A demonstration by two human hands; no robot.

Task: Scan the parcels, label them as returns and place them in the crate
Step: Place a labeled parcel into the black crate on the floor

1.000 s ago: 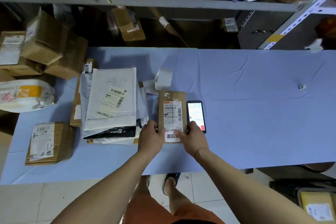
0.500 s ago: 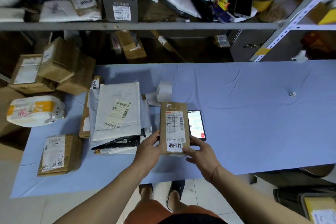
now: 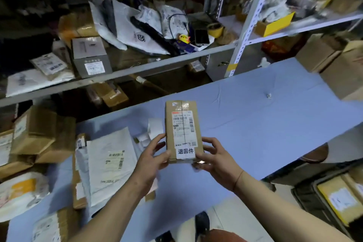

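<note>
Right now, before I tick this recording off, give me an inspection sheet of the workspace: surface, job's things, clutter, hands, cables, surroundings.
Surface: table under a wrinkled blue cloth; a small crumpled scrap lies on it.
Job's things: brown parcel held above the table, white return label stuck at its near end; crate on the floor at right already holds a yellow parcel.
Clutter: white mailer on a stack at left; cardboard boxes piled at the far left.
Hands: left hand and right hand grip the parcel's near end, one on each side.
Cables: a dark cable looped on the shelf.
Surroundings: metal shelving crammed with bags and boxes.
</note>
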